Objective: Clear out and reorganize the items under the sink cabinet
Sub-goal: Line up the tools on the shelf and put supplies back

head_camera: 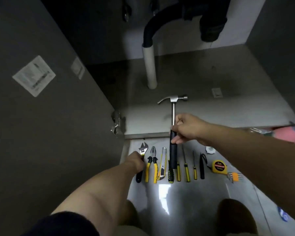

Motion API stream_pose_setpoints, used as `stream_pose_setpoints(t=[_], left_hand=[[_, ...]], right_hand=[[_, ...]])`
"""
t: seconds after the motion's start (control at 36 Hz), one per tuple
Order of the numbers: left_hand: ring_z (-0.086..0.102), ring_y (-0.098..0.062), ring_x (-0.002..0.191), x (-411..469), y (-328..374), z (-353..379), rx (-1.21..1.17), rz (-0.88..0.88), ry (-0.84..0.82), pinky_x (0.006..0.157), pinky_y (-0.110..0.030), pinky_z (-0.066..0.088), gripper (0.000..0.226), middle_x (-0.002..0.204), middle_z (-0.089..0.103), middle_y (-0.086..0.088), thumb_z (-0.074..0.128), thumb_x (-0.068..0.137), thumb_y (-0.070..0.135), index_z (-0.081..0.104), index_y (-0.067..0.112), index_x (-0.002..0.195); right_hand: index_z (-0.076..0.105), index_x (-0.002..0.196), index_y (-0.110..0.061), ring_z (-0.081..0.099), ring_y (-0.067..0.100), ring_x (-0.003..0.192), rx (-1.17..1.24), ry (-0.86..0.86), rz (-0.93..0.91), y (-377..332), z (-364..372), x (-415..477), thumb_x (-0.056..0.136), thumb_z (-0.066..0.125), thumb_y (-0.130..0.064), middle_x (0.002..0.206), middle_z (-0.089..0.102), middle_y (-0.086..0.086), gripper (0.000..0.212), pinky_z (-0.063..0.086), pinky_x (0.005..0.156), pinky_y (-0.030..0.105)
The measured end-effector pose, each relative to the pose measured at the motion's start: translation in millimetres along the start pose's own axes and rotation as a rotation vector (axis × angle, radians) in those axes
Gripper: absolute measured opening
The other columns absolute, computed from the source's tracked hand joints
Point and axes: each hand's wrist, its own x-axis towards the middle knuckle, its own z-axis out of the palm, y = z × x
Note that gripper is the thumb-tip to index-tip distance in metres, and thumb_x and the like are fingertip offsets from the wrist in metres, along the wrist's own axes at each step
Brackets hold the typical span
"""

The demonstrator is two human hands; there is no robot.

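Observation:
My right hand (187, 128) grips a claw hammer (173, 116) at the top of its black handle, the steel head pointing into the bare cabinet floor (220, 103). My left hand (136, 163) closes around the handle of an adjustable wrench (142, 154) at the left end of a row of tools on the tiled floor. Beside it lie yellow-handled pliers (152, 165), a utility knife (162, 165), several yellow-and-black screwdrivers (186, 169), a black tool (202, 166), a yellow tape measure (219, 166) and a set of hex keys (234, 176).
The grey cabinet door (46, 108) stands open on the left with its hinge (117, 124) by the cabinet edge. A white drain pipe (150, 68) with a black hose rises at the back. A white roll (210, 149) and pink items (289, 133) lie at the right.

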Motion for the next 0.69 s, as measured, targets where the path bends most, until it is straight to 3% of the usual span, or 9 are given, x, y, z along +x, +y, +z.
stream_pose_setpoints(t=[0.06, 0.19, 0.28, 0.42, 0.5, 0.58, 0.64, 0.69], left_hand=[[0.062, -0.031, 0.113, 17.4, -8.9, 11.6, 0.005, -0.020, 0.021, 0.096, -0.039, 0.054, 0.029, 0.119, 0.062, -0.011, 0.059, 0.094, 0.016, 0.056, 0.012, 0.123], [0.057, -0.032, 0.116, 53.1, -18.7, 30.5, 0.003, -0.067, 0.097, 0.094, -0.038, 0.050, 0.025, 0.124, 0.057, -0.013, 0.057, 0.094, 0.017, 0.048, 0.013, 0.117], [0.054, -0.034, 0.121, 63.7, -25.3, 38.9, 0.054, -0.059, 0.123, 0.102, -0.043, 0.048, 0.027, 0.126, 0.054, -0.014, 0.058, 0.095, 0.020, 0.047, 0.011, 0.119], [0.058, -0.034, 0.117, 69.0, -38.2, 48.5, 0.062, -0.059, 0.142, 0.100, -0.042, 0.049, 0.026, 0.122, 0.059, -0.014, 0.059, 0.093, 0.019, 0.051, 0.009, 0.116], [0.065, -0.027, 0.104, 67.5, -40.6, 41.9, 0.021, -0.070, 0.103, 0.091, -0.033, 0.054, 0.017, 0.112, 0.069, -0.008, 0.064, 0.091, 0.019, 0.066, 0.014, 0.108], [0.071, -0.025, 0.091, 58.2, -39.8, 28.1, -0.081, -0.094, 0.004, 0.084, -0.034, 0.060, 0.012, 0.100, 0.075, -0.009, 0.067, 0.092, 0.013, 0.075, 0.012, 0.101], [0.072, -0.026, 0.079, 45.4, -36.1, 17.4, -0.184, -0.123, -0.087, 0.067, -0.033, 0.061, 0.009, 0.090, 0.074, -0.011, 0.064, 0.097, 0.009, 0.072, 0.009, 0.099], [0.061, -0.017, 0.061, 26.0, -29.5, 3.8, -0.305, -0.165, -0.145, 0.051, -0.027, 0.052, 0.015, 0.077, 0.067, -0.007, 0.060, 0.100, 0.007, 0.065, 0.013, 0.087]], right_hand=[[0.048, 0.093, -0.011, 0.077, 0.023, 0.071, -0.013, -0.016, -0.008, 3.6, 6.0, 16.4, 0.102, 0.055, -0.013, 0.089, 0.066, 0.021, 0.012, 0.059, 0.052, 0.025], [0.049, 0.101, -0.006, 0.077, 0.025, 0.070, -0.061, -0.053, -0.039, 21.3, 19.4, 52.5, 0.102, 0.055, -0.013, 0.100, 0.067, 0.025, 0.010, 0.059, 0.052, 0.028], [0.049, 0.099, -0.007, 0.077, 0.027, 0.070, -0.067, -0.054, -0.047, 35.8, 29.4, 65.6, 0.102, 0.056, -0.013, 0.103, 0.069, 0.024, 0.010, 0.063, 0.064, 0.037], [0.046, 0.091, -0.007, 0.076, 0.030, 0.068, -0.002, -0.037, -0.051, 52.2, 38.6, 70.1, 0.101, 0.056, -0.011, 0.103, 0.070, 0.023, 0.014, 0.056, 0.050, 0.028], [0.047, 0.093, -0.007, 0.076, 0.031, 0.069, 0.014, -0.033, -0.034, 53.1, 37.7, 65.6, 0.101, 0.055, -0.010, 0.101, 0.072, 0.021, 0.012, 0.054, 0.049, 0.027], [0.047, 0.092, -0.007, 0.076, 0.029, 0.068, 0.003, -0.022, -0.009, 44.6, 31.9, 54.6, 0.102, 0.055, -0.010, 0.100, 0.072, 0.019, 0.012, 0.055, 0.048, 0.026], [0.046, 0.093, -0.008, 0.076, 0.027, 0.069, -0.019, -0.020, 0.011, 34.7, 26.3, 44.6, 0.102, 0.055, -0.010, 0.099, 0.072, 0.019, 0.012, 0.059, 0.051, 0.029], [0.046, 0.093, -0.009, 0.076, 0.026, 0.070, -0.060, -0.020, 0.029, 20.7, 19.7, 30.7, 0.102, 0.054, -0.011, 0.098, 0.071, 0.019, 0.012, 0.061, 0.055, 0.030]])
